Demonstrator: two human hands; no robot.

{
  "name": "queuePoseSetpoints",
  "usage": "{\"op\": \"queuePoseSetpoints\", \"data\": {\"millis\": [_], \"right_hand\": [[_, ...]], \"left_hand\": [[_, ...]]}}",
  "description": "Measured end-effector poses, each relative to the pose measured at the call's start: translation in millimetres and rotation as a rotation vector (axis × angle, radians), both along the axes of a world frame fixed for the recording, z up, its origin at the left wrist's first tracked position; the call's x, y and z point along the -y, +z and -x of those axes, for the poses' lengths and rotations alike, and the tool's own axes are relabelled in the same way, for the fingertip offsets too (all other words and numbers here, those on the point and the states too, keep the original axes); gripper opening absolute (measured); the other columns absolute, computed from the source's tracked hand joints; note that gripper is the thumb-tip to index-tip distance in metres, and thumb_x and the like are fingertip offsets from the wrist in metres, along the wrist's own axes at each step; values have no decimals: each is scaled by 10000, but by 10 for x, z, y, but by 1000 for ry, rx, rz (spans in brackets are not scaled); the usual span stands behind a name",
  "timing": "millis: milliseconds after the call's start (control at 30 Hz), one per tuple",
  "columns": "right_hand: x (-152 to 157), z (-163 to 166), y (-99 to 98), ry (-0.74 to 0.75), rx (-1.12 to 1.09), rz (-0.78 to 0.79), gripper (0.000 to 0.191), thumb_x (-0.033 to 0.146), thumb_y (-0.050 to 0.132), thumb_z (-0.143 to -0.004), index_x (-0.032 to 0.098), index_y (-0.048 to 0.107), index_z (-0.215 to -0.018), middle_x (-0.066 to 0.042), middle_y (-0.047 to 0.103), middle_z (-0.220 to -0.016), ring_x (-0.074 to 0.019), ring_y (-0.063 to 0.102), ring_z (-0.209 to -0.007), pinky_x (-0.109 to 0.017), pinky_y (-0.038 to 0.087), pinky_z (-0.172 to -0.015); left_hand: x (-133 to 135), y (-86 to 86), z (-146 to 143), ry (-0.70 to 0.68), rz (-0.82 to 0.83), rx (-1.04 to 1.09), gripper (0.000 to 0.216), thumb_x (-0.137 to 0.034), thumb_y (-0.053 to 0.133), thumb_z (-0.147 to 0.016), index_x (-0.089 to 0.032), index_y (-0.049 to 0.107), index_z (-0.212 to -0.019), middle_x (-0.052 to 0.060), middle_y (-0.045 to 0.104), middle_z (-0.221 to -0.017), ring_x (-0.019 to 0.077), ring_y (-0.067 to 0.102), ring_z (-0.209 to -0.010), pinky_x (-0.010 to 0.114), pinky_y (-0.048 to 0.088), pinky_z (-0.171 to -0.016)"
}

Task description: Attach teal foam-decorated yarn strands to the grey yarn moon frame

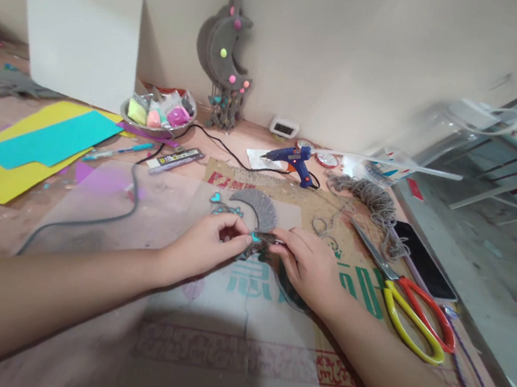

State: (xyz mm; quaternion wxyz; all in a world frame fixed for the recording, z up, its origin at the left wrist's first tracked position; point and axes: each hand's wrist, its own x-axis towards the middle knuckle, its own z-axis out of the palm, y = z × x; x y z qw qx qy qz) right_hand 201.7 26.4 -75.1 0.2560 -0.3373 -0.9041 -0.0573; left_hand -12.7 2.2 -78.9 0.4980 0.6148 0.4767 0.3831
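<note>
In front of me, my left hand point(214, 238) is closed in a pinch on a small turquoise charm point(255, 237). My right hand point(311, 264) meets it from the other side, thumb and fingers pinched on a small dark piece point(272, 238) beside the charm; its exact kind is too small to make out. Just beyond the fingertips lies a grey yarn-wrapped crescent moon point(263, 208). Left of the moon, a turquoise heart charm point(215, 197) and several little turquoise beads point(232, 211) rest on the translucent sheet.
A blue glue gun point(292, 156) stands behind, its black cord running left. Scissors point(415, 309), grey yarn point(367, 198) and a phone point(425, 260) lie right. A metal bowl of clay packets point(155, 126) and coloured sheets point(51, 141) are left; a decorated moon point(225, 49) hangs behind.
</note>
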Motion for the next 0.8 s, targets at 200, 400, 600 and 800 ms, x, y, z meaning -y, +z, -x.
{"op": "queuePoseSetpoints", "data": {"millis": [200,400,600,800], "right_hand": [[-3,0,-3,-14,4,21,345,395,422,-973,153,666,-996,-54,640,-731,-166,576,-662,-269,419,-602],[1,-8,-14,-17,-2,28,321,383,435,-970,158,661,-1009,-56,650,-749,-170,591,-683,-270,434,-622],[-3,3,-5,-12,-1,13,331,382,433,-970,149,668,-981,-54,648,-736,-168,587,-668,-268,432,-611],[1,0,-2,3,-8,13,324,364,443,-967,135,672,-979,-54,643,-731,-168,581,-664,-267,426,-604]], "left_hand": [[2,8,-11,-6,4,8,144,-279,564,-835,-170,570,-740,-12,594,-714,116,532,-665,240,405,-626],[8,27,-11,5,5,2,138,-278,573,-827,-173,575,-738,-12,602,-709,117,539,-661,238,409,-620],[-3,14,-1,-6,6,-8,156,-291,566,-842,-169,576,-745,-14,588,-714,114,521,-665,245,401,-632],[2,26,-9,-3,13,3,154,-287,570,-837,-167,571,-739,-13,582,-707,115,516,-659,249,396,-627]]}}
